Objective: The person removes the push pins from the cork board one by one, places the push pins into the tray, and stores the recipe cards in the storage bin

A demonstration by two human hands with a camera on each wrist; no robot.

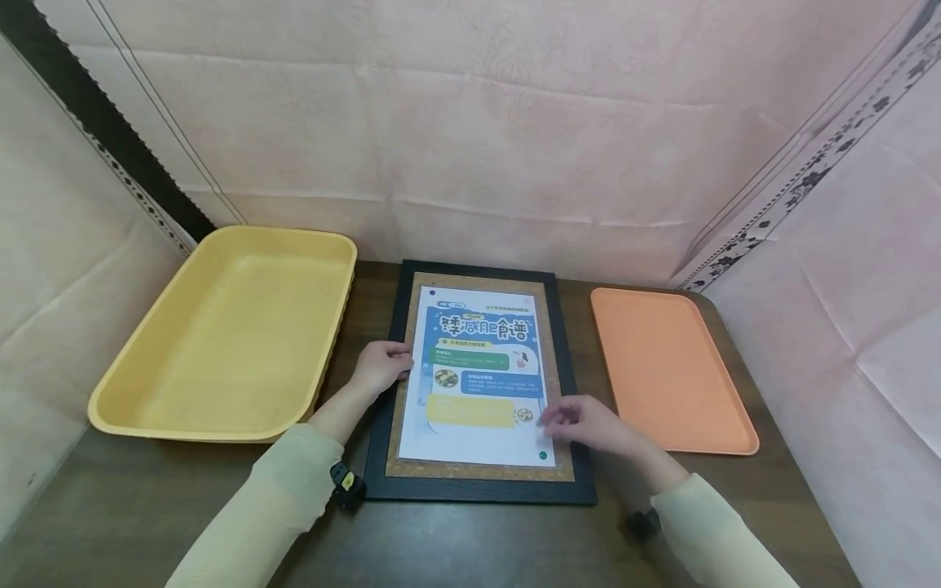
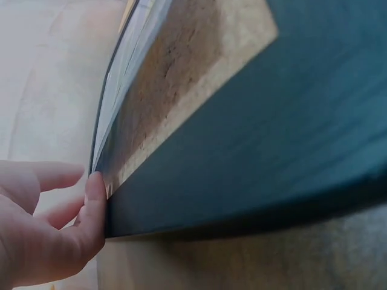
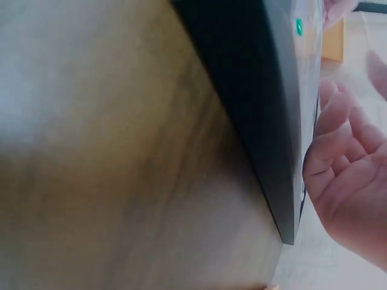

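Observation:
A printed poster (image 1: 470,445) in blue and white lies on a framed cork board (image 1: 481,471) with a black frame (image 1: 481,490). A blue pin (image 1: 432,292) marks the poster's top left corner, and a green pin (image 1: 542,455) its lower right one. At the poster's left edge rests my left hand (image 1: 381,367), its fingertips right at the sheet with a gap between thumb and fingers. My right hand (image 1: 581,420) is over the lower right edge, fingers loosely bent and holding nothing visible. In the right wrist view, its fingers (image 3: 332,115) overlap the board's edge.
To the left stands a deep yellow tray (image 1: 220,327). A flat orange tray (image 1: 672,367) lies right of the board. Pale patterned cloth (image 1: 478,139) hangs behind and at both sides of the dark wooden table (image 1: 441,547).

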